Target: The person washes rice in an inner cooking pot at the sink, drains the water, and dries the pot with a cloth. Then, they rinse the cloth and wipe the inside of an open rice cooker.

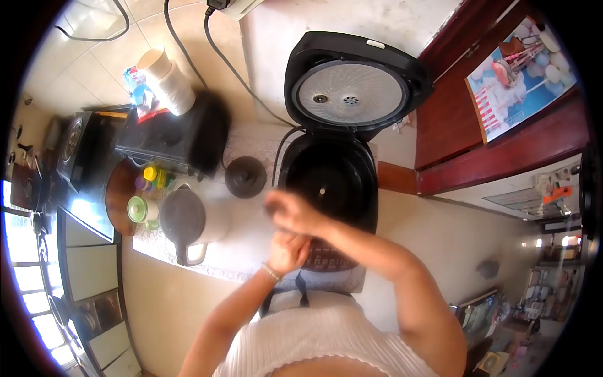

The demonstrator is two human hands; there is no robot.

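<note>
A black rice cooker (372, 220) stands before me with its lid (352, 94) raised, showing a silvery inner plate. Inside, its well is dark, with a small pale spot at the bottom. My right hand (294, 212) hovers over the cooker's front left edge, smeared by motion; a dark patch shows by its fingers, too blurred to name. Just below it, close to or touching it, is my left hand (289, 251) with fingers curled, a bracelet on the wrist. Whatever the left fingers hold, if anything, is hidden. Part of the cooker's button panel (333, 257) shows beside the hands.
Left of the cooker are a round dark lid (245, 177), a jug with a grey lid (182, 217) and a green-lidded container (142, 209). Stacked paper cups (166, 81) stand on a black appliance (169, 138). A cable runs behind. Red cabinet (452, 125) at right.
</note>
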